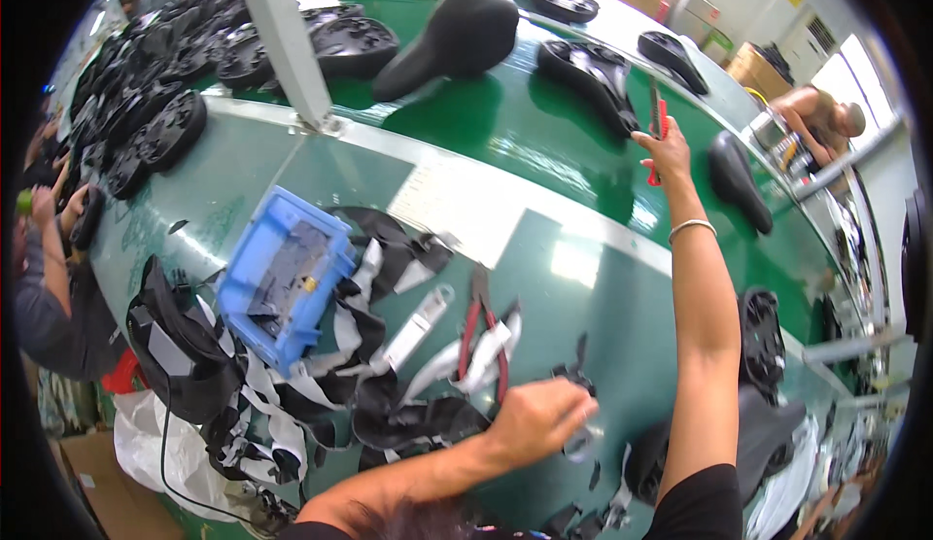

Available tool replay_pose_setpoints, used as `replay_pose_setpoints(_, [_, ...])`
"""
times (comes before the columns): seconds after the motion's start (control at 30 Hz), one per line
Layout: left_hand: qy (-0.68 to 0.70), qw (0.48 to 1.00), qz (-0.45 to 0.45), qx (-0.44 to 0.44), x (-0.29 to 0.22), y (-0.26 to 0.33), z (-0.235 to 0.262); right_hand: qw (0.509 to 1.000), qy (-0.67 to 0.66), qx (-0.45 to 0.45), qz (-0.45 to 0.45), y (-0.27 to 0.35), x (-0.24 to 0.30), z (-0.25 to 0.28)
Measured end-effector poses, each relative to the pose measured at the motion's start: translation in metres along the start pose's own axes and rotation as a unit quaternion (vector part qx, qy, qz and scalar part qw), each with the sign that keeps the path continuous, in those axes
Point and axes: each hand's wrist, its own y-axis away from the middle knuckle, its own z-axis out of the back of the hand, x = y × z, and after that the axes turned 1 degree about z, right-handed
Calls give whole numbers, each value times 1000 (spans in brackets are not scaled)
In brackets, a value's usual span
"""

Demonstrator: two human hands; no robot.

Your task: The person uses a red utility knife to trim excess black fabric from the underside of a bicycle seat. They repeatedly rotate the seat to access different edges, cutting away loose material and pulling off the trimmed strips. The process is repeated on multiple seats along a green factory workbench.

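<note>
My right hand (669, 154) reaches far out over the green belt, closed around a red-handled cutter knife (657, 117) held upright. Its fingertips are at the narrow nose of an upturned bicycle saddle (595, 78); whether they touch it I cannot tell. Low over the near worktable, my left hand (539, 421) is curled closed, and its palm side is hidden. Beside it lie dark trimmings (575, 377). Red-handled nippers (478, 331) rest on the table to its left, among black and white cut strips (369, 336).
A blue bin (243, 292) stands left on the worktable (379, 175). Saddles (457, 39) lie on the belt (486, 132), with a large heap (175, 64) at far left. A white post (282, 39) rises between. Other people (58, 287) work at left and far right.
</note>
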Motion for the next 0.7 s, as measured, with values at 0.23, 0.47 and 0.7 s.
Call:
replay_pose_setpoints(0.23, [-9,999,-9,40,2,5,-6,978,178,14,110,-29,-9,-47])
replay_pose_setpoints(0.47, [14,994,-44,-99,0,9,-3,906,-378,168,-91,140,79,73])
replay_pose_setpoints(0.7, [-144,951,-187,-201,-36,6,-14,884,-407,172,-150,395,76,187])
